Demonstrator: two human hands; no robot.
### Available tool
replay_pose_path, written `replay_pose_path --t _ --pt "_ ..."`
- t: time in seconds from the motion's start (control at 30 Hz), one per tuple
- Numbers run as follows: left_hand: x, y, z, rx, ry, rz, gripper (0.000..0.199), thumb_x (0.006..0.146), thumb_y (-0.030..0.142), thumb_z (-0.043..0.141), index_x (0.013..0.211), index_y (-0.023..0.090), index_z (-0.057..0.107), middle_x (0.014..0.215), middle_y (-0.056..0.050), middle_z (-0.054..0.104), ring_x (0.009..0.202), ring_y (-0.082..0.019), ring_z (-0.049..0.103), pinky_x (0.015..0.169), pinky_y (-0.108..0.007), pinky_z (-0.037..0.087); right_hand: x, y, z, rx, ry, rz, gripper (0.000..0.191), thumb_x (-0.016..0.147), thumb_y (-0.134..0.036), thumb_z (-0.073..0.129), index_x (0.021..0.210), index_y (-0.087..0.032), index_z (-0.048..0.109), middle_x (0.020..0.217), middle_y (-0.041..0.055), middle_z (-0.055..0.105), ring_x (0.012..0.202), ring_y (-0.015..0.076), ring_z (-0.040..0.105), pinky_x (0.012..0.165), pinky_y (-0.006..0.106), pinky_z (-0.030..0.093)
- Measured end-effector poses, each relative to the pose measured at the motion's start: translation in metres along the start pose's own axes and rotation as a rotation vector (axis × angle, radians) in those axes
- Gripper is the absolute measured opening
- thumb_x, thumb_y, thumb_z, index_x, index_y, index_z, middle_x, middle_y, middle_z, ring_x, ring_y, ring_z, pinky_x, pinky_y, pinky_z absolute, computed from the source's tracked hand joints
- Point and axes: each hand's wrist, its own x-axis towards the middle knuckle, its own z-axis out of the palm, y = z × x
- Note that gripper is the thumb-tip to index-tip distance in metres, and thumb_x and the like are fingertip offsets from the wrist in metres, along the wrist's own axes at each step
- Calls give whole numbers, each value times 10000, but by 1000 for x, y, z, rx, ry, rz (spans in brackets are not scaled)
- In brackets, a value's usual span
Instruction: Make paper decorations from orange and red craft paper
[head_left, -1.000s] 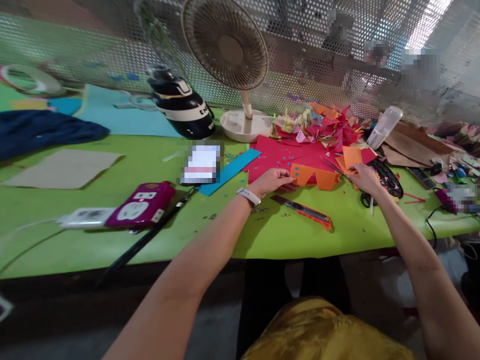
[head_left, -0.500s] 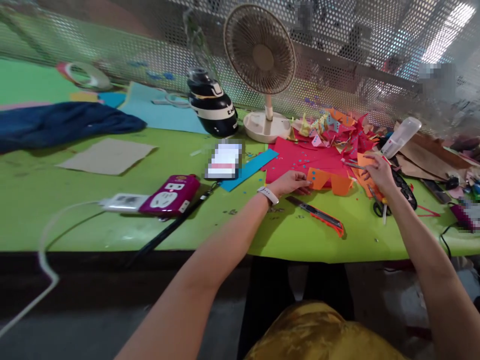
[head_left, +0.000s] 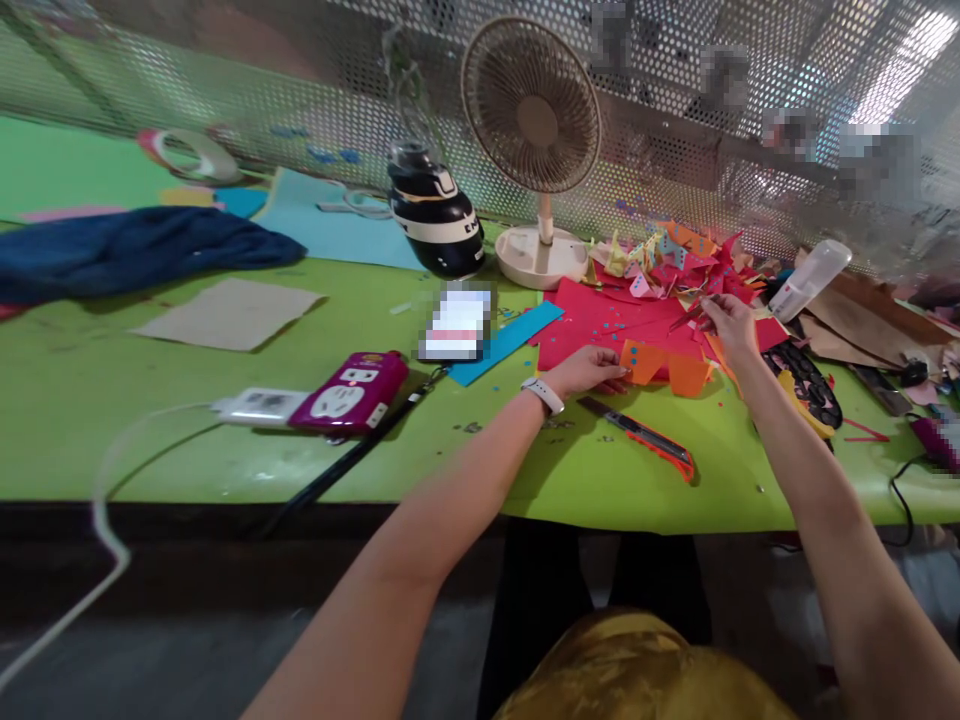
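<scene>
My left hand (head_left: pixel 592 371) pinches the left end of an orange paper piece (head_left: pixel 664 366) that has small blue dots and a notched lower edge. To the right, over the red paper (head_left: pixel 577 318), my right hand (head_left: pixel 729 322) is closed on a thin tool whose tip points left; what tool it is cannot be made out. Below the orange piece lies an orange-and-black box cutter (head_left: pixel 645 440) on the green table (head_left: pixel 420 460). Behind the red paper sits a heap of coloured paper scraps (head_left: pixel 675 262).
A fan (head_left: pixel 541 258), a dark bottle (head_left: pixel 439 225) and a phone (head_left: pixel 456 325) stand or lie behind and left. A blue strip (head_left: pixel 502 345), a purple power strip (head_left: pixel 351 392) and a clear bottle (head_left: pixel 811 280) are also on the table.
My right hand has moved left and up with the thin tool, towards the scrap heap. My left hand still pinches the orange piece. The view has shifted slightly.
</scene>
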Motion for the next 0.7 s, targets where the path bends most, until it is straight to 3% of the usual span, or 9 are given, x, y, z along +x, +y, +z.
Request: replay_pose_path --t 0.13,0.23,0.47,0.7 --pt "-1 1 1 -5 -1 4 315 703 361 843 778 139 631 781 -24 732 681 -149 718 642 -257 556 -1 4 8 -472 -21 -149 162 813 -310 631 720 -184 670 667 47 697 707 201 684 682 287 516" --pt "-2 2 1 -8 2 -3 290 715 337 834 781 138 634 774 -21 726 681 -148 717 651 -262 555 1 1 12 -600 -49 -159 252 837 -371 627 679 -183 684 642 67 703 771 256 711 718 325 534" --pt "-2 0 0 -19 5 -10 306 716 342 832 779 139 612 778 -33 732 698 -171 724 697 -311 565 5 -1 45 53 -140 233 239 905 -329 582 724 -181 630 633 49 726 607 189 719 553 272 579" --pt "-2 -2 -1 -5 -14 0 298 732 352 823 829 141 636 825 -50 746 698 -158 720 692 -295 560 10 5 64 136 -117 303 200 888 -253 639 705 -179 603 542 24 690 544 157 705 470 202 543"
